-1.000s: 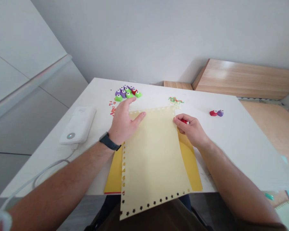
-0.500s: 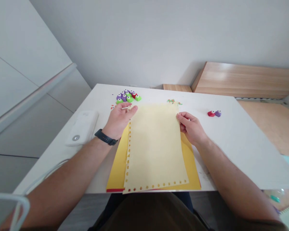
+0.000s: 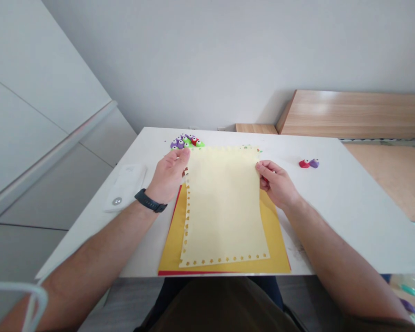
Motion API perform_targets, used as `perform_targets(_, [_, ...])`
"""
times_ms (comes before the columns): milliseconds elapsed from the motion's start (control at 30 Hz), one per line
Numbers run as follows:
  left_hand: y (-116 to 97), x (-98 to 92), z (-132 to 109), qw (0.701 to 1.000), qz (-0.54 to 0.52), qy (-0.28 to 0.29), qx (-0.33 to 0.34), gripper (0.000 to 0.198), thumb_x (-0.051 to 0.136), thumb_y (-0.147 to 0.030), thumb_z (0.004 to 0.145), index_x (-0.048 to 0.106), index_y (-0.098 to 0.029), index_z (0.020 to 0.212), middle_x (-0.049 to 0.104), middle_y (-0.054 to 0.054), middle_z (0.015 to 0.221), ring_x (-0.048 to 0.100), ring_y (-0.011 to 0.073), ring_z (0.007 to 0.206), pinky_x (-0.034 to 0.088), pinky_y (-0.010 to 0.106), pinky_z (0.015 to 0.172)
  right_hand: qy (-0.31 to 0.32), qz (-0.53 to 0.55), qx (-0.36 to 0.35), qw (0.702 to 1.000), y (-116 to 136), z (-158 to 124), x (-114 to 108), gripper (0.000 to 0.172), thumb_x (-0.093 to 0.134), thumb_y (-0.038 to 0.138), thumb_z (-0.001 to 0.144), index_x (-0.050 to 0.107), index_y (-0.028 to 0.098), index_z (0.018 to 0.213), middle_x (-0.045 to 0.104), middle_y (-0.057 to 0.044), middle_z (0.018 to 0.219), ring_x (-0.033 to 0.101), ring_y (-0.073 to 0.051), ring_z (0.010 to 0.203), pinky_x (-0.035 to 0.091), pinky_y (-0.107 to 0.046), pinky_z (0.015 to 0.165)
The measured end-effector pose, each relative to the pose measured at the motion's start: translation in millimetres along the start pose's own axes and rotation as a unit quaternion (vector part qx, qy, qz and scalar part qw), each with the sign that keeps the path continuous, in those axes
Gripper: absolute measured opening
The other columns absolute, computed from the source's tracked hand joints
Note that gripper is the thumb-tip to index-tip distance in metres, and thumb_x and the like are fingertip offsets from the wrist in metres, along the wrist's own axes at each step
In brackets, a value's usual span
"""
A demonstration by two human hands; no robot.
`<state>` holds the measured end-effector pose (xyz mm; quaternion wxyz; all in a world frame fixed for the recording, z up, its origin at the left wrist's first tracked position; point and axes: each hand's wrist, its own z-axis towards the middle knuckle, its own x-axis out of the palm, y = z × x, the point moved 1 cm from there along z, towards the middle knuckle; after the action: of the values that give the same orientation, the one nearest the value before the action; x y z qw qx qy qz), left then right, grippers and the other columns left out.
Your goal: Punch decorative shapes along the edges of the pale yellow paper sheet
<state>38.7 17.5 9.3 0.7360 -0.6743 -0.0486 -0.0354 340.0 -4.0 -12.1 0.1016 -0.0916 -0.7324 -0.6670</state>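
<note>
We hold the cream sheet (image 3: 224, 203) over the yellow sheet (image 3: 275, 240) on the white surface (image 3: 335, 216); whether the two touch, we cannot tell. The left grip (image 3: 169, 174) is closed, thumb to fingers, at the upper left corner. The right grip (image 3: 275, 182) pinches the upper right edge, a mostly hidden red object (image 3: 265, 180) tucked within. Hazards, in our judgement: uneven pull may tear the punched border, where holes leave narrow strips; the red object may slip, those fingers carrying two items; the far edge may scatter the coloured bits (image 3: 260, 151) behind it.
</note>
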Motion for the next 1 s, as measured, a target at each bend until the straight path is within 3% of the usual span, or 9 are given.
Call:
perform_targets(200, [10,-1.2,-15,0.993,-0.018,0.069,-0.099,0.063,0.088,-0.060,0.077,0.077,-0.017,0.121,0.082,0.012,0.115,0.079,0.0348,0.101,0.066,0.047,0.086,0.001,-0.030,0.012,0.999,-4,0,3,0.041,0.089,0.055,0.077,0.064,0.024,0.087,0.045,0.007,0.066,0.033,-0.009,0.053,0.019,-0.028,0.051])
perform_targets(367, [14,3.6,-23,0.988,0.054,0.108,-0.099,0.064,0.088,-0.061,0.076,0.079,-0.015,0.120,0.082,0.014,0.117,0.078,0.0379,0.107,0.065,0.048,0.092,-0.003,-0.090,0.010,0.996,-8,1,3,0.040,0.088,0.055,0.079,0.069,0.021,0.087,0.046,0.006,0.064,0.034,-0.009,0.054,0.020,-0.027,0.051])
perform_targets(600, [13,4.3,-27,0.990,0.067,0.100,-0.070,0.059,0.083,-0.056,0.084,0.077,-0.015,0.125,0.079,0.014,0.126,0.074,0.0378,0.119,0.060,0.051,0.105,-0.021,-0.112,0.021,0.993,-6,-1,7,0.042,0.081,0.060,0.082,0.067,0.022,0.087,0.046,0.007,0.062,0.032,-0.009,0.053,0.019,-0.028,0.051])
perform_targets(867, [11,1.3,-28,0.989,0.045,0.099,-0.095,0.058,0.084,-0.055,0.083,0.077,-0.018,0.127,0.079,0.012,0.127,0.077,0.0363,0.110,0.064,0.048,0.096,-0.040,-0.029,0.047,0.998,-4,5,-3,0.022,0.067,0.038,0.082,0.070,0.021,0.096,0.052,0.003,0.074,0.044,-0.012,0.058,0.028,-0.030,0.052])
perform_targets(1000, [12,0.6,-28,0.989,0.045,0.089,-0.111,0.054,0.085,-0.054,0.083,0.077,-0.020,0.124,0.080,0.012,0.123,0.078,0.0366,0.106,0.065,0.047,0.089,-0.045,-0.028,0.033,0.998,-2,6,-4,0.024,0.074,0.034,0.078,0.069,0.022,0.099,0.058,0.002,0.078,0.053,-0.014,0.066,0.038,-0.030,0.058])
